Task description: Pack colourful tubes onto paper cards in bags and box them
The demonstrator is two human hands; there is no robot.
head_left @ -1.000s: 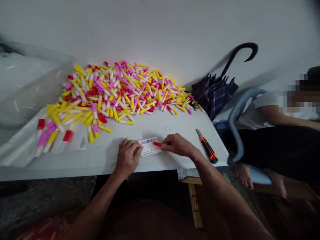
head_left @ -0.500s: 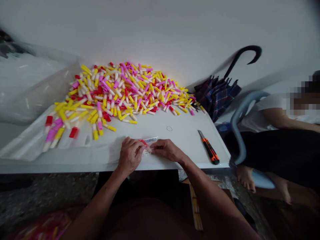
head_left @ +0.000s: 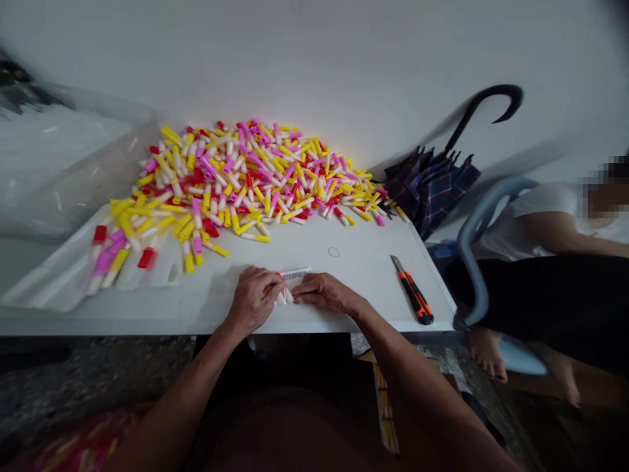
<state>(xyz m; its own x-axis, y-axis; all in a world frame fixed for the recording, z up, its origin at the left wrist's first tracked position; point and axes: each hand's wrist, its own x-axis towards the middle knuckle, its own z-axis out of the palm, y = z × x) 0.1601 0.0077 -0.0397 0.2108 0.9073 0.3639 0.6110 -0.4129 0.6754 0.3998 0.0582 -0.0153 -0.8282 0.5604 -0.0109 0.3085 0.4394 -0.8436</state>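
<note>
Near the table's front edge, a small clear plastic bag (head_left: pixel 295 275) with blue printing lies between my hands. White-bodied tubes (head_left: pixel 284 296), one showing a red end, are at the bag's opening; how far inside they are I cannot tell. My left hand (head_left: pixel 253 298) is closed at the left of the bag, its fingertips on the tubes, with a bit of yellow showing between the fingers. My right hand (head_left: pixel 328 292) pinches the bag's right side, its fingers partly hiding it. Behind my hands lies a large heap of tubes (head_left: pixel 255 174) with yellow, red and pink ends.
A utility knife (head_left: pixel 413 289) lies at the right of the white table (head_left: pixel 344 305). Filled bags (head_left: pixel 162 262) lie at the left beside a large clear plastic sack (head_left: pixel 88 170). An umbrella (head_left: pixel 435 183) leans against the wall. A person (head_left: pixel 545 223) sits in a grey chair (head_left: pixel 472 262) at right.
The red-ended tube has shifted in toward the bag and shows less, and more white tube bodies show between my hands. The view has shifted slightly.
</note>
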